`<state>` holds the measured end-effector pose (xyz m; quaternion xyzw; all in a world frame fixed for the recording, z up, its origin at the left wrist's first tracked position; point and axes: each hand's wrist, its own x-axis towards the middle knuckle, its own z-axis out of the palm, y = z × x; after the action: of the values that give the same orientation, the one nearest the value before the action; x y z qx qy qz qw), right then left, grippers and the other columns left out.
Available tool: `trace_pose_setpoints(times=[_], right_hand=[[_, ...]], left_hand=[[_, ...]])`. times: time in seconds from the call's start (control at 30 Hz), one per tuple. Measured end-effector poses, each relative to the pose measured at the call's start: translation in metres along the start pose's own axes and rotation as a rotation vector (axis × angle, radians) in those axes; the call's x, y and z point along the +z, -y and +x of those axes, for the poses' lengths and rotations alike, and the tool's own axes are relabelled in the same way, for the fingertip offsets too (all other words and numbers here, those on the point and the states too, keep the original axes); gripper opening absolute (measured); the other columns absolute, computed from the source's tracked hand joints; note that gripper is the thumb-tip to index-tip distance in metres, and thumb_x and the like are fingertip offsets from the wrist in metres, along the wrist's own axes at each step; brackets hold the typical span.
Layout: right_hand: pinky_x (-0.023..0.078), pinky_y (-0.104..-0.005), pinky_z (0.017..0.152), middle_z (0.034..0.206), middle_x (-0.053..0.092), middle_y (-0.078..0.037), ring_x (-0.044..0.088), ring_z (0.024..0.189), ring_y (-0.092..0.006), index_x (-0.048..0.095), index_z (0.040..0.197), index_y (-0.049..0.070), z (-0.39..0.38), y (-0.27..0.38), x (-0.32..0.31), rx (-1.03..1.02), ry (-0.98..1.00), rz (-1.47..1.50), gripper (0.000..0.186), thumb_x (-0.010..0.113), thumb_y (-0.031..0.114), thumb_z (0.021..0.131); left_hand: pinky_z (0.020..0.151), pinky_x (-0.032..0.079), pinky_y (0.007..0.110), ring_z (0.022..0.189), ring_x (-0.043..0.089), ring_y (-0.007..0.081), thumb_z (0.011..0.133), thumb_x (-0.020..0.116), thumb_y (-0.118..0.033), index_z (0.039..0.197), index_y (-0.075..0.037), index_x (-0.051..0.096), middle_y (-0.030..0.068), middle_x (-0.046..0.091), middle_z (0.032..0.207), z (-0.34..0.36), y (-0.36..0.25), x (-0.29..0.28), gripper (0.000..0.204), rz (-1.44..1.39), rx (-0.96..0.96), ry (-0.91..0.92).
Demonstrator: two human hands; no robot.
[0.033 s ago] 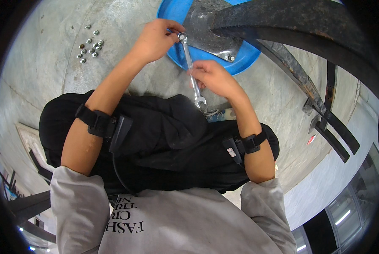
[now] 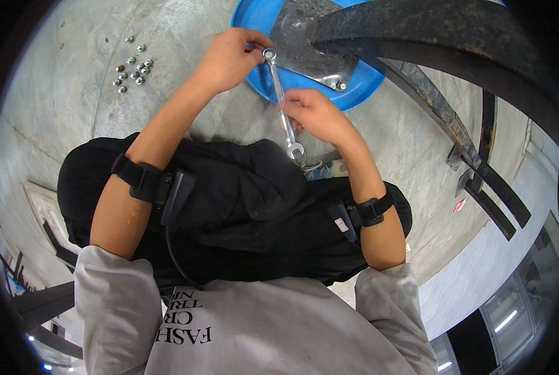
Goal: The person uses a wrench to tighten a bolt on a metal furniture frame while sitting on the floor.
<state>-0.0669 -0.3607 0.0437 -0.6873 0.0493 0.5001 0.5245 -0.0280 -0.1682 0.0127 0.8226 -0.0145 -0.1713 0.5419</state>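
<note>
A silver combination wrench (image 2: 276, 79) slants across the rim of a round blue base (image 2: 366, 86). Its ring end lies by the near left corner of a dark metal plate (image 2: 294, 39); what sits inside the ring is too small to make out. My left hand (image 2: 229, 60) is closed at that ring end, fingers bent against it and fingertips partly hidden. Lower down, my right hand (image 2: 317, 117) pinches the shank between thumb and fingers, and the open jaw end points back toward my knees. A bolt with a nut (image 2: 341, 86) stands at the plate's near right corner.
Several loose silver nuts (image 2: 139, 70) lie on the concrete floor at the left. A thick curved black metal beam (image 2: 417, 31) rises from the plate and arches right. More dark metal bars (image 2: 442, 106) run down the right side. My black-trousered legs (image 2: 229, 187) are folded close by.
</note>
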Motion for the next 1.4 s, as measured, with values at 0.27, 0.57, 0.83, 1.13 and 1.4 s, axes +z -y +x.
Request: trace_pose_setpoints(times=[0.27, 0.57, 0.83, 1.13, 1.4], right_hand=[[0.042, -0.0209, 0.053, 0.063, 0.054, 0.000, 0.049, 0.056, -0.0065, 0.056, 0.078, 0.001, 0.001, -0.001, 0.001, 0.027, -0.016, -0.107, 0.019, 0.050, 0.018, 0.085], [0.042, -0.0249, 0.054, 0.070, 0.061, -0.008, 0.053, 0.058, -0.0114, 0.059, 0.082, -0.001, 0.005, -0.008, -0.010, 0.013, -0.084, -0.320, 0.022, 0.050, 0.019, 0.083], [0.044, -0.0326, 0.061, 0.073, 0.062, -0.016, 0.061, 0.067, -0.0258, 0.062, 0.088, -0.002, -0.009, 0.007, -0.029, -0.157, -0.644, -0.722, 0.024, 0.053, 0.018, 0.078], [0.043, -0.0295, 0.058, 0.069, 0.062, -0.014, 0.059, 0.063, -0.0192, 0.062, 0.083, -0.003, -0.009, 0.006, -0.031, -0.158, -0.576, -0.656, 0.023, 0.055, 0.018, 0.077], [0.040, -0.0272, 0.053, 0.061, 0.057, -0.008, 0.052, 0.056, -0.0118, 0.061, 0.076, -0.003, -0.004, 0.003, -0.028, -0.139, -0.500, -0.512, 0.024, 0.058, 0.020, 0.074]], left_hand=[[0.075, 0.048, 0.032, 0.082, 0.063, 0.0227, 0.072, 0.056, -0.005, 0.096, -0.001, 0.064, 0.0135, 0.065, 0.086, 0.001, 0.006, 0.002, 0.026, -0.052, -0.045, 0.048], [0.077, 0.048, 0.032, 0.084, 0.062, 0.0249, 0.071, 0.056, -0.006, 0.099, -0.001, 0.063, 0.0157, 0.064, 0.087, 0.001, 0.009, 0.002, 0.029, -0.017, -0.041, 0.067], [0.077, 0.048, 0.033, 0.084, 0.062, 0.0256, 0.071, 0.055, -0.008, 0.099, 0.000, 0.062, 0.0162, 0.064, 0.087, 0.001, 0.011, 0.002, 0.031, 0.044, -0.023, 0.056], [0.077, 0.048, 0.032, 0.083, 0.062, 0.0252, 0.072, 0.055, -0.009, 0.099, 0.000, 0.062, 0.0168, 0.064, 0.086, 0.001, 0.008, 0.001, 0.030, 0.049, -0.022, 0.053], [0.075, 0.047, 0.030, 0.084, 0.062, 0.0201, 0.075, 0.051, 0.000, 0.108, 0.004, 0.056, 0.0160, 0.062, 0.096, 0.000, 0.000, -0.002, 0.034, 0.080, -0.077, 0.121]])
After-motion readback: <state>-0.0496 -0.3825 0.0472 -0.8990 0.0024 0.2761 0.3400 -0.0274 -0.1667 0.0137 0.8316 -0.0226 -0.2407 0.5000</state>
